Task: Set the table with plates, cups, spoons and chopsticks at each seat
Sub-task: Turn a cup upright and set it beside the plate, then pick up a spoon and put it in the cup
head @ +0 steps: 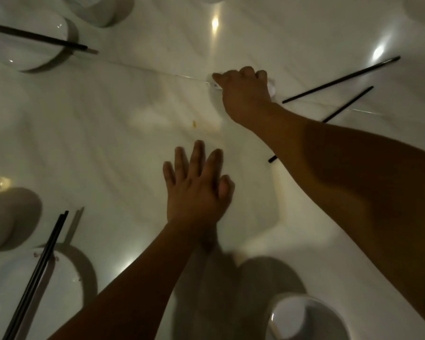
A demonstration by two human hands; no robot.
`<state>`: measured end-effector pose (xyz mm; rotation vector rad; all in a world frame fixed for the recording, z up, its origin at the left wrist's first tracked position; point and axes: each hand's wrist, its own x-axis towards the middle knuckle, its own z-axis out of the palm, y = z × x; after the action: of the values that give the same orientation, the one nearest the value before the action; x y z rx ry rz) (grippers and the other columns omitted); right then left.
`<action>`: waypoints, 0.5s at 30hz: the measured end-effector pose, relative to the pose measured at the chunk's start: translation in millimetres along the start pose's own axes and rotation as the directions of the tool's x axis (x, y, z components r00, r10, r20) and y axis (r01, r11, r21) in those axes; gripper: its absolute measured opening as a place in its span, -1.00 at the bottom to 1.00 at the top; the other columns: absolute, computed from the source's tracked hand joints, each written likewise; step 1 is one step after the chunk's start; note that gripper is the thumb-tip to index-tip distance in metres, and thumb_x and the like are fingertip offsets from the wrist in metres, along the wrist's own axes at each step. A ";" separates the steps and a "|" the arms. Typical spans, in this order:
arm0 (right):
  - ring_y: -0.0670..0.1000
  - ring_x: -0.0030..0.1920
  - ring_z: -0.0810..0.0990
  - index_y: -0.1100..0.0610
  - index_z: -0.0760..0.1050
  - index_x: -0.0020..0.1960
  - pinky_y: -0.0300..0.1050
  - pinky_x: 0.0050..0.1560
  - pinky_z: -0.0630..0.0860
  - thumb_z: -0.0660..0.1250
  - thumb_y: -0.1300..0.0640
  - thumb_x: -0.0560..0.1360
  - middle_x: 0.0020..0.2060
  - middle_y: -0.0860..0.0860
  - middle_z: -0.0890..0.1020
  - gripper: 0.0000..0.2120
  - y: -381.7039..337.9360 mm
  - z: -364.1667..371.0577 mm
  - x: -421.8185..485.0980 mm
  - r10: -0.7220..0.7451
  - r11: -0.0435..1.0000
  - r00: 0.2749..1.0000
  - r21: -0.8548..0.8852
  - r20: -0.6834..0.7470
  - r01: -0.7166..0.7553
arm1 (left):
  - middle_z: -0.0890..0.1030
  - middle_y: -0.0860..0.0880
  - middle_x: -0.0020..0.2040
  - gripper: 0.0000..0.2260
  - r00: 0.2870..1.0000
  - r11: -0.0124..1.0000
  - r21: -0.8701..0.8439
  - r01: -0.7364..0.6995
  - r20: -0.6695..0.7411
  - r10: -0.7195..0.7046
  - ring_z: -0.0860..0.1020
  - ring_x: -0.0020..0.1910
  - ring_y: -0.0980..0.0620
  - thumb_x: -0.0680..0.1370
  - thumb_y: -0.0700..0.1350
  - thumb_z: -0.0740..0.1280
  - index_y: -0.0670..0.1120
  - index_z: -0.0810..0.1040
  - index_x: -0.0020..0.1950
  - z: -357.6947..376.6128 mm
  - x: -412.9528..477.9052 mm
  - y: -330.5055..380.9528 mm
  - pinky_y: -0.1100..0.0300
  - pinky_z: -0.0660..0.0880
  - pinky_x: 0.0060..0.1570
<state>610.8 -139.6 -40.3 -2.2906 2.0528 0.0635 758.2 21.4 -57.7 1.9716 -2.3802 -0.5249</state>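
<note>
R hand (243,90) grips small white item (271,86), chopsticks (341,79) just right; L hand (196,192) flat, fingers spread, on glossy white table (103,133).

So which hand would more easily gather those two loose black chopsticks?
Probably the right hand: it sits just beside the loose chopsticks, though it is gripping a small white item. The left hand is open, but the right forearm crosses its path.

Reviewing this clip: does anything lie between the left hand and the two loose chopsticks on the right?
Yes. The right forearm crosses between the left hand and the loose chopsticks, covering part of the nearer chopstick. The right hand grips a small white thing.
</note>
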 end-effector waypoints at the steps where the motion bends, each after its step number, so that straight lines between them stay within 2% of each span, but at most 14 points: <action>1: 0.23 0.28 0.38 0.03 0.29 0.43 0.14 0.27 0.25 0.17 0.27 0.49 0.31 0.14 0.41 -0.48 -1.6 -2.9 4.8 -0.003 1.000 1.000 -0.011 0.016 0.003 | -0.18 0.04 0.57 -0.50 1.000 1.000 -0.005 -0.003 -0.004 0.003 -0.31 0.51 -0.12 0.58 0.24 -0.09 0.21 -0.08 0.50 -0.4 -0.1 -0.1 -0.15 -0.30 0.45; 3: 0.24 0.23 0.42 0.11 0.36 0.37 0.13 0.27 0.29 0.22 0.31 0.46 0.24 0.19 0.43 -0.52 -3.1 -7.6 9.4 0.000 1.000 0.999 -0.011 0.035 0.000 | -0.18 0.04 0.57 -0.51 1.000 1.000 -0.007 -0.008 -0.012 0.008 -0.31 0.51 -0.12 0.58 0.24 -0.09 0.21 -0.07 0.50 0.2 -0.7 -0.9 -0.13 -0.32 0.44; 5: 0.25 0.23 0.42 0.14 0.35 0.37 0.13 0.26 0.32 0.25 0.31 0.46 0.23 0.22 0.42 -0.52 -3.3 -10.5 5.5 -0.015 1.000 0.998 -0.004 0.063 0.016 | -0.17 0.03 0.57 -0.51 1.000 1.000 0.003 -0.013 -0.017 0.013 -0.31 0.51 -0.12 0.58 0.25 -0.10 0.22 -0.08 0.50 1.2 -1.3 -1.6 -0.12 -0.33 0.43; 8: 0.24 0.19 0.44 0.18 0.39 0.34 0.09 0.22 0.39 0.21 0.29 0.51 0.22 0.24 0.41 -0.60 3.4 -13.5 -11.7 -0.058 0.991 0.995 0.125 0.080 0.048 | -0.19 0.03 0.57 -0.51 1.000 1.000 0.007 -0.016 -0.009 0.016 -0.31 0.51 -0.12 0.58 0.25 -0.12 0.22 -0.10 0.50 1.2 -3.4 -1.9 -0.14 -0.31 0.44; 12: 0.18 0.09 0.49 0.22 0.48 0.24 -0.14 0.09 0.41 0.16 0.24 0.57 0.14 0.24 0.45 -0.72 19.4 -36.1 -46.5 0.000 0.929 0.999 0.369 -0.053 0.020 | -0.19 0.02 0.57 -0.50 0.999 0.999 -0.007 -0.034 -0.003 0.034 -0.31 0.51 -0.11 0.59 0.23 -0.14 0.18 -0.12 0.52 2.1 -11.6 -2.8 -0.12 -0.27 0.47; 15: 0.13 0.01 0.52 0.24 0.54 0.16 -0.23 0.02 0.35 0.15 0.18 0.60 0.06 0.22 0.51 -0.74 27.3 -59.0 -90.6 0.067 0.903 0.978 0.428 -0.198 0.025 | -0.20 0.02 0.57 -0.49 0.999 0.999 0.013 -0.044 0.013 0.044 -0.32 0.51 -0.07 0.60 0.21 -0.16 0.16 -0.16 0.53 5.3 -24.4 -3.1 -0.08 -0.29 0.46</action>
<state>573.0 -57.3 24.6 -2.0676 1.9313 -0.5943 765.1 45.6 -58.5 1.9219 -2.4343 -0.5226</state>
